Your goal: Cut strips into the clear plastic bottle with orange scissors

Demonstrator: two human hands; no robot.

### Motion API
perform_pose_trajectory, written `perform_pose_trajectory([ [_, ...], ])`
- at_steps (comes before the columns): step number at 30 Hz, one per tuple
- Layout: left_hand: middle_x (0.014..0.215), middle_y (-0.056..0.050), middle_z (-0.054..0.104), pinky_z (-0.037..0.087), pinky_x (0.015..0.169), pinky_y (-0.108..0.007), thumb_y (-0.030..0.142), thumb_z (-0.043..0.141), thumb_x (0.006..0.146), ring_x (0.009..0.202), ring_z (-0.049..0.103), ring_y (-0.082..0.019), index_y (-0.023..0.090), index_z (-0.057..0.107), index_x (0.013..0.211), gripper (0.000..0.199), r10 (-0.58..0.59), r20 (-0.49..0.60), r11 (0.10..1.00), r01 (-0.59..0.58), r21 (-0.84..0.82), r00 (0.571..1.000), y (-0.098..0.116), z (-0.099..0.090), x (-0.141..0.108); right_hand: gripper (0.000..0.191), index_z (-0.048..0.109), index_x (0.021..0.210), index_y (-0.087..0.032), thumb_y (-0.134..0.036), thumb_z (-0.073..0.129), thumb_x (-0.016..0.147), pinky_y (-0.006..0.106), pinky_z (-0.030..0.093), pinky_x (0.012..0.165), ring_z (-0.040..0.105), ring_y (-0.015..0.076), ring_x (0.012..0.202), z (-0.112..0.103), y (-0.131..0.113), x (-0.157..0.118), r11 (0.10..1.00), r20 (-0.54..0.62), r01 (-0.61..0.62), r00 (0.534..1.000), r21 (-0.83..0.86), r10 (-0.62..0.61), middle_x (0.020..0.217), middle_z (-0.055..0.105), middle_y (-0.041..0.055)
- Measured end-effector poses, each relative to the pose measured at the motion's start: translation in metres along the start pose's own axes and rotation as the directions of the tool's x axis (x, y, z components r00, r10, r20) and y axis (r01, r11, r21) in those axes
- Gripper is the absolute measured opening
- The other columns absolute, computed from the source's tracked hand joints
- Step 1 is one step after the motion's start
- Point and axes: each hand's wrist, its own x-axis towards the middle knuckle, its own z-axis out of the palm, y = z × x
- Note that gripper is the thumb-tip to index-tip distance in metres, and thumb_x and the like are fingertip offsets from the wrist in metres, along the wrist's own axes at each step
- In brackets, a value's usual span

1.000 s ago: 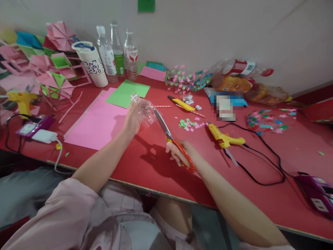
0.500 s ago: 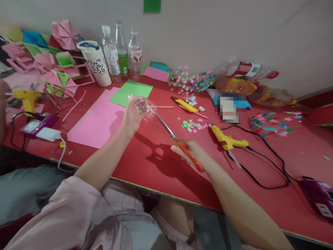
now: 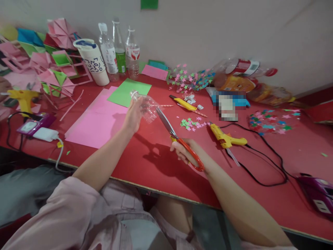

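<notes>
My left hand [image 3: 133, 114] is wrapped round the neck end of a clear plastic bottle piece [image 3: 150, 108], its cut open end facing right. In my right hand [image 3: 186, 151] is a pair of scissors [image 3: 169, 126] with red handles, the blades pointing up and left. The blade tips are at the bottle's cut rim; whether they touch it I cannot tell. Below the hands, their shadow falls on the red table [image 3: 156, 177]. Pink sheets [image 3: 96, 119] and a green sheet [image 3: 127, 93] lie behind and left of my left hand.
Right of the scissors lie a yellow glue gun [image 3: 227, 139] with a black cord, small paper stars [image 3: 191, 124] and a yellow cutter [image 3: 186, 105]. Bottles [image 3: 133, 57] and a white tumbler [image 3: 93, 66] stand at the back. Another glue gun [image 3: 22, 99] is at left beside paper crafts [image 3: 56, 83].
The scissors' blades and handles have spread a little apart. The bottle piece has tilted slightly, its open end lower. The whole view has shifted slightly.
</notes>
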Motion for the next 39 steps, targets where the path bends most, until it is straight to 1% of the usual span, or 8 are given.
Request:
perform_pose_trajectory([
  [3, 0.095, -0.004, 0.072, 0.054, 0.077, -0.03, 0.058, 0.074, 0.082, 0.089, 0.069, -0.017, 0.022, 0.064, 0.089, 0.037, 0.015, -0.04, 1.0, -0.015, 0.013, 0.999, -0.004, -0.002, 0.003, 0.05, 0.058, 0.072, -0.02, -0.07, 0.063, 0.078, 0.028, 0.045, 0.052, 0.039, 0.0084, 0.036, 0.001, 0.004, 0.003, 1.0, 0.01, -0.009, 1.0, 0.006, 0.009, 0.043, 0.04, -0.0102],
  [5, 0.09, -0.003, 0.071, 0.053, 0.075, -0.029, 0.057, 0.074, 0.081, 0.086, 0.069, -0.017, 0.022, 0.064, 0.087, 0.037, 0.02, -0.067, 1.0, -0.02, 0.002, 0.998, -0.007, -0.003, 0.005, 0.05, 0.056, 0.07, -0.021, -0.069, 0.064, 0.078, 0.028, 0.044, 0.05, 0.041, 0.0089, 0.036, 0.001, 0.008, 0.007, 0.999, 0.014, -0.046, 0.999, -0.029, 0.046, 0.042, 0.041, -0.0098],
  [8, 0.086, -0.003, 0.07, 0.053, 0.071, -0.028, 0.057, 0.074, 0.082, 0.082, 0.068, -0.016, 0.022, 0.064, 0.086, 0.037, 0.018, -0.073, 1.0, -0.02, -0.016, 0.997, -0.009, -0.003, 0.005, 0.051, 0.057, 0.071, -0.021, -0.071, 0.064, 0.077, 0.028, 0.043, 0.049, 0.042, 0.0097, 0.035, -0.001, 0.014, 0.011, 0.993, 0.02, -0.086, 0.996, -0.079, 0.088, 0.041, 0.041, -0.0091],
  [14, 0.085, -0.004, 0.071, 0.053, 0.071, -0.028, 0.063, 0.067, 0.085, 0.083, 0.069, -0.017, 0.022, 0.064, 0.086, 0.041, 0.006, -0.084, 1.0, -0.007, -0.016, 0.996, -0.006, -0.001, 0.004, 0.058, 0.055, 0.071, -0.022, -0.078, 0.062, 0.077, 0.029, 0.04, 0.05, 0.041, 0.0099, 0.038, -0.002, 0.016, 0.009, 0.995, 0.101, -0.012, 0.995, -0.095, 0.021, 0.044, 0.04, -0.0089],
  [17, 0.085, -0.004, 0.072, 0.055, 0.071, -0.029, 0.065, 0.065, 0.086, 0.084, 0.07, -0.018, 0.023, 0.064, 0.085, 0.042, -0.004, -0.085, 1.0, 0.003, -0.004, 0.996, -0.005, 0.0, 0.003, 0.06, 0.054, 0.07, -0.022, -0.081, 0.061, 0.076, 0.029, 0.039, 0.05, 0.04, 0.0094, 0.038, -0.001, 0.015, 0.007, 0.997, 0.095, -0.015, 0.995, -0.081, 0.023, 0.045, 0.039, -0.0094],
  [23, 0.086, -0.004, 0.072, 0.055, 0.077, -0.03, 0.064, 0.065, 0.086, 0.087, 0.07, -0.018, 0.022, 0.063, 0.084, 0.041, 0.009, -0.081, 1.0, -0.009, 0.012, 0.997, -0.003, 0.002, 0.0, 0.061, 0.054, 0.068, -0.022, -0.081, 0.065, 0.073, 0.026, 0.033, 0.045, 0.042, 0.0099, 0.038, -0.001, 0.013, 0.006, 0.994, 0.078, -0.011, 0.997, -0.105, 0.019, 0.046, 0.042, -0.0078],
  [32, 0.089, -0.005, 0.072, 0.054, 0.084, -0.033, 0.061, 0.065, 0.087, 0.094, 0.069, -0.02, 0.024, 0.062, 0.084, 0.037, 0.008, -0.067, 1.0, -0.008, 0.011, 0.998, -0.001, 0.005, -0.003, 0.06, 0.054, 0.07, -0.022, -0.081, 0.063, 0.076, 0.029, 0.041, 0.05, 0.041, 0.0098, 0.038, 0.0, 0.016, 0.006, 0.997, 0.085, 0.004, 0.996, -0.074, 0.002, 0.044, 0.041, -0.009],
  [39, 0.089, -0.005, 0.072, 0.055, 0.086, -0.035, 0.059, 0.065, 0.088, 0.096, 0.07, -0.021, 0.024, 0.063, 0.083, 0.035, -0.01, -0.061, 1.0, 0.01, 0.015, 0.998, 0.0, 0.004, -0.002, 0.062, 0.058, 0.073, -0.021, -0.083, 0.061, 0.075, 0.029, 0.043, 0.05, 0.042, 0.01, 0.037, 0.003, 0.019, 0.007, 0.999, 0.083, -0.015, 0.996, -0.043, 0.018, 0.042, 0.042, -0.0088],
])
